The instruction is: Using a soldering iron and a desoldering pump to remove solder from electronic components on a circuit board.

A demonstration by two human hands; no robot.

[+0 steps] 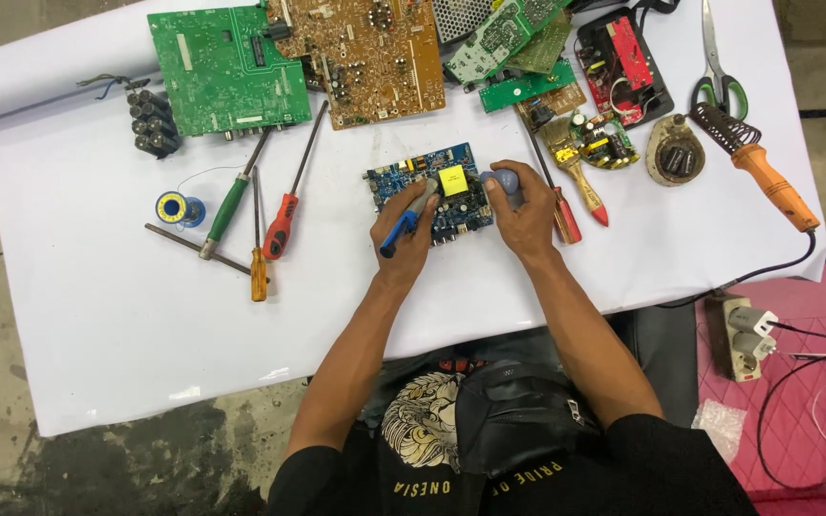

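Note:
A small blue circuit board (451, 162) with a yellow square part lies in the middle of the white table (97, 306). My left hand (403, 244) grips a grey and blue pen-shaped tool (411, 212) whose tip rests on the board's left part. My right hand (525, 218) is closed around a blue-grey rounded handle (501, 179) at the board's right edge. Both hands touch the board.
Several screwdrivers (284, 215) and a solder spool (180, 207) lie to the left. Green (217, 72) and brown (375, 57) boards sit at the back. A brush (576, 162), an orange soldering iron (767, 172), scissors (719, 76) and a power strip (743, 334) are to the right.

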